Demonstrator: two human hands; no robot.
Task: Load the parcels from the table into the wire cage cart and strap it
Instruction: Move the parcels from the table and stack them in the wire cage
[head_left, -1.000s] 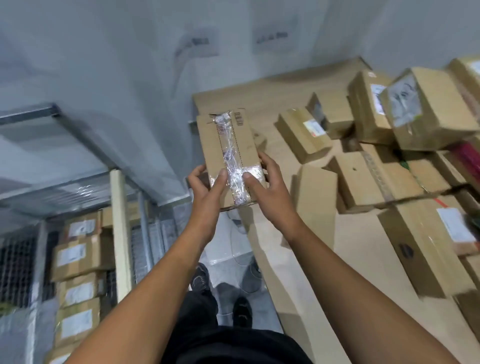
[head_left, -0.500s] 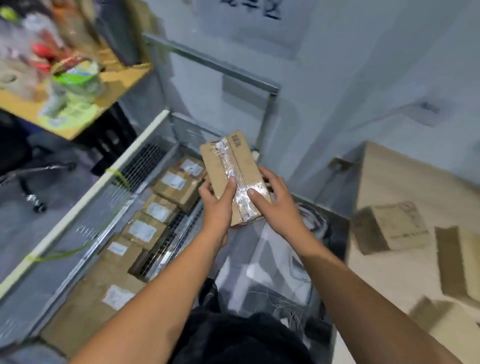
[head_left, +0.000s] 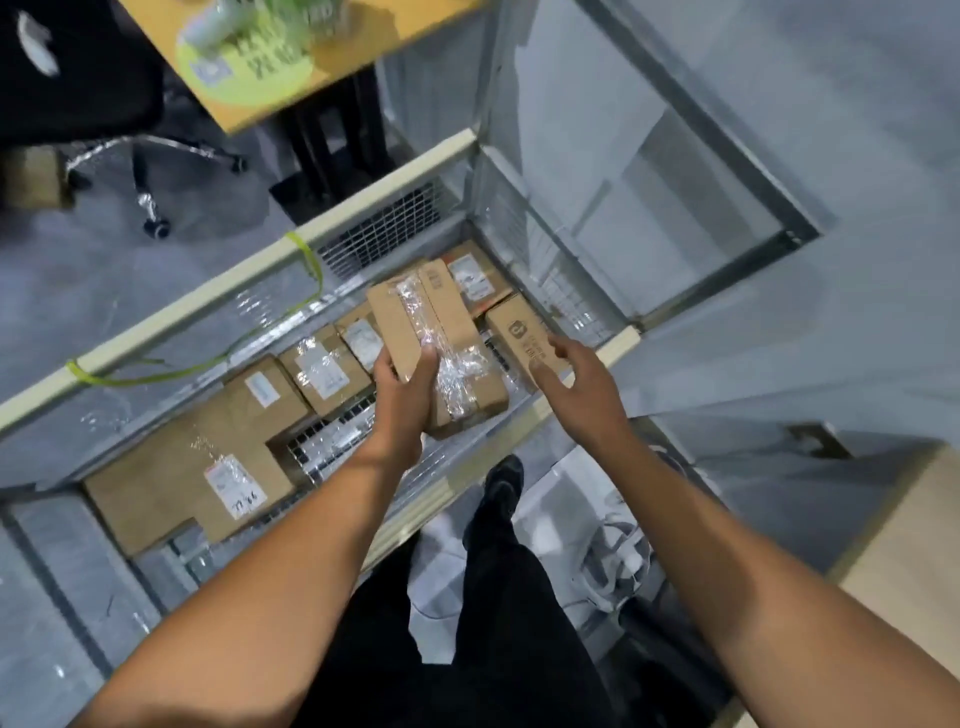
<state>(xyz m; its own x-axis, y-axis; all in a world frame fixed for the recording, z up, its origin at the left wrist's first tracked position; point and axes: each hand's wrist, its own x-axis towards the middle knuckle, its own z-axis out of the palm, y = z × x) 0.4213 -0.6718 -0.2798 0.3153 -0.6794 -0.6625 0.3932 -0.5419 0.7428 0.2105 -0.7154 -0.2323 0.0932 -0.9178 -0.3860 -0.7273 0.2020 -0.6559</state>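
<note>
Cardboard parcel gripped in left hand above cart; right hand empty, relaxed.

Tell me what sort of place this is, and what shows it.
Probably a parcel sorting or dispatch room. A wire cage cart holds labelled cardboard parcels, the left hand grips another taped parcel above them, and a desk with a swivel chair stands beside the cart.

Parcels lie inside the wire cage cart, table right.
</note>
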